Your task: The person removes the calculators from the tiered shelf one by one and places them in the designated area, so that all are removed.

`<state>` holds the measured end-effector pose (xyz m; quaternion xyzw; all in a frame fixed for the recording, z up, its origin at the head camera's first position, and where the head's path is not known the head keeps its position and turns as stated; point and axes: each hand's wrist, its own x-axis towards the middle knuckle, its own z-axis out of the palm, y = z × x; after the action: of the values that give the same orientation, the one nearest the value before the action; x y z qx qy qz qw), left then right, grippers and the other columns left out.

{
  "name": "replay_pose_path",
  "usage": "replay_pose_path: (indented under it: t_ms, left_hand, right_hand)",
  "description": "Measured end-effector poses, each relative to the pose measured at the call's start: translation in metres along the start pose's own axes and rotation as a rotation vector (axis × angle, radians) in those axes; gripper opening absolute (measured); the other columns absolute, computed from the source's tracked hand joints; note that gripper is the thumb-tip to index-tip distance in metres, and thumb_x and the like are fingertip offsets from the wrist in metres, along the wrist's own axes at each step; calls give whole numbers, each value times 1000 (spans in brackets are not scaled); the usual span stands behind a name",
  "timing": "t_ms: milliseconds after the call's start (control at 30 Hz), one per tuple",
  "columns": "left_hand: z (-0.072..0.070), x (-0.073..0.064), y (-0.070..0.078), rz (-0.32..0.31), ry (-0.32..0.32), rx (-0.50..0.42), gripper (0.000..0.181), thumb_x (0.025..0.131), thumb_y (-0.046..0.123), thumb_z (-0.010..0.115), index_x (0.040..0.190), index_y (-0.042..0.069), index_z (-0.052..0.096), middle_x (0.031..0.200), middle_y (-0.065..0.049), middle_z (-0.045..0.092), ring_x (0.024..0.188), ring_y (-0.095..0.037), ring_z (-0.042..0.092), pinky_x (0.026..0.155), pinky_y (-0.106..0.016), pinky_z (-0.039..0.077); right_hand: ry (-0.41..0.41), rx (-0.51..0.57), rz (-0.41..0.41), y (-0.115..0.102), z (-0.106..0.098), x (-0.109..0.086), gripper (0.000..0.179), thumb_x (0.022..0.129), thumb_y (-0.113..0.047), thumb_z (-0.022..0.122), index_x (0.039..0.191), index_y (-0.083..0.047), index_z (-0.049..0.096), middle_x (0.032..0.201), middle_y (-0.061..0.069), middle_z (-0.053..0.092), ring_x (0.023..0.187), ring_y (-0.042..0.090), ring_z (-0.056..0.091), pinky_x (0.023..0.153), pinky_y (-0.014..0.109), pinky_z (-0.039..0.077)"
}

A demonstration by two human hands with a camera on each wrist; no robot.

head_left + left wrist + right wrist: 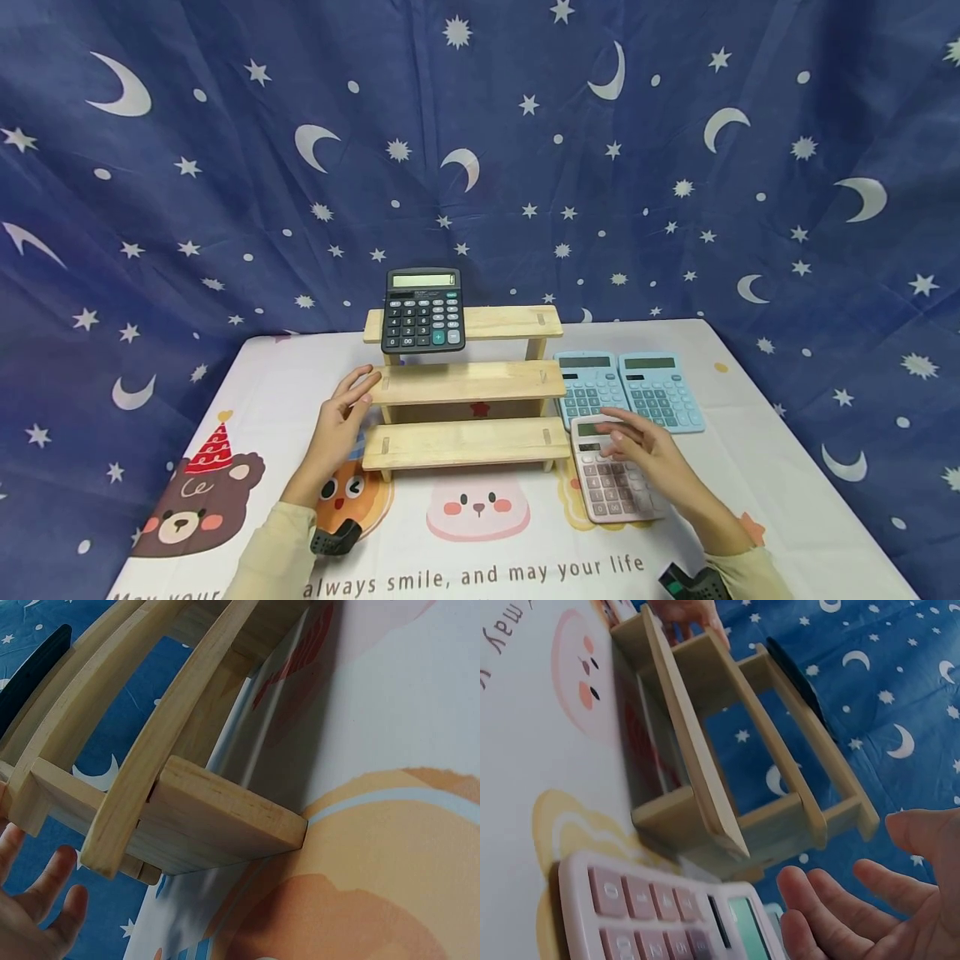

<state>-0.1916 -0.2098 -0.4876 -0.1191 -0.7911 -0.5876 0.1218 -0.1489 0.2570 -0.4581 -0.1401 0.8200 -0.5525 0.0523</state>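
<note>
A three-step wooden rack (468,382) stands mid-table. On its top step, at the left end, a black calculator (423,312) leans upright with its display lit. My left hand (339,425) is at the left end of the middle step, fingertips right at its edge; the left wrist view shows loosely spread fingers (52,889). Over the pink calculator (613,492), which lies right of the rack, hovers my right hand (648,454), fingers relaxed and holding nothing. In the right wrist view, the fingers (840,907) stand apart from the calculator's keys.
Two light-blue calculators, a left one (588,387) and a right one (660,392), lie side by side behind the pink one. A white tablecloth (757,467) with cartoon animals and lettering covers the table. Behind it hangs a blue curtain (495,225) with moons and stars.
</note>
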Motion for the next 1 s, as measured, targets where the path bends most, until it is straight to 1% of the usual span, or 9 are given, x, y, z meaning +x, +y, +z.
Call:
replay_pose_path:
  t_ms: [133, 267, 367, 467, 567, 633, 767, 900, 1000]
  left_hand:
    - [0, -2, 0, -16, -2, 0, 41, 108, 16, 46, 144, -3, 53, 160, -18, 36, 149, -42, 31, 101, -1, 33]
    - [-1, -2, -2, -15, -4, 4, 40, 108, 15, 46, 143, -3, 54, 160, -18, 36, 149, -41, 31, 101, -2, 33]
    - [-1, 1, -1, -15, -6, 3, 41, 108, 16, 46, 144, -2, 53, 161, -16, 36, 150, -38, 30, 101, -1, 33]
    - [-1, 2, 0, -18, -7, 8, 41, 109, 17, 46, 144, -2, 53, 161, -15, 36, 151, -38, 30, 101, -1, 33]
    - [-1, 1, 1, -23, -7, 9, 41, 109, 18, 46, 144, -2, 53, 161, -16, 35, 151, -39, 30, 101, -1, 32]
    - [-1, 1, 0, -25, -7, 9, 41, 108, 17, 46, 144, -2, 53, 161, -16, 36, 150, -39, 30, 101, -1, 33]
    - [0, -1, -1, -25, -3, -2, 40, 108, 15, 47, 143, -3, 54, 160, -17, 37, 150, -41, 31, 101, -1, 34]
    - [0, 0, 0, -8, 1, -15, 40, 108, 13, 47, 142, -5, 54, 159, -18, 37, 149, -41, 31, 100, -1, 35]
    - [-1, 1, 1, 3, 0, -18, 39, 107, 13, 48, 142, -5, 54, 159, -18, 38, 149, -41, 31, 100, -1, 35]
  right_hand:
    - [-31, 17, -45, -2, 8, 7, 46, 107, -12, 48, 148, 7, 41, 132, 36, 58, 93, 16, 72, 85, 28, 58]
    - [-44, 33, -81, -3, 14, 15, 44, 106, -7, 48, 147, 8, 41, 132, 38, 58, 94, 18, 73, 85, 28, 58]
    - [-50, 33, -93, -5, 17, 22, 44, 106, -8, 48, 147, 8, 41, 132, 36, 59, 95, 20, 73, 86, 26, 58]
    - [-48, 41, -88, -10, 22, 30, 44, 106, -10, 49, 147, 7, 42, 132, 34, 59, 94, 23, 72, 87, 27, 58]
    - [-51, 78, -88, -14, 28, 36, 44, 107, -11, 49, 147, 6, 43, 133, 36, 58, 94, 21, 72, 87, 27, 58]
    - [-60, 109, -105, -17, 32, 40, 45, 107, -11, 48, 147, 7, 42, 132, 38, 57, 92, 17, 72, 86, 27, 58]
    - [-79, 155, -141, -19, 40, 49, 44, 107, -11, 47, 147, 9, 41, 131, 40, 56, 91, 12, 72, 85, 27, 58]
    - [-77, 179, -154, -21, 47, 60, 44, 107, -11, 48, 146, 8, 43, 130, 41, 56, 91, 13, 72, 85, 29, 58]
    - [-74, 187, -152, -24, 51, 67, 44, 106, -11, 49, 145, 8, 44, 128, 39, 59, 90, 15, 73, 85, 31, 59]
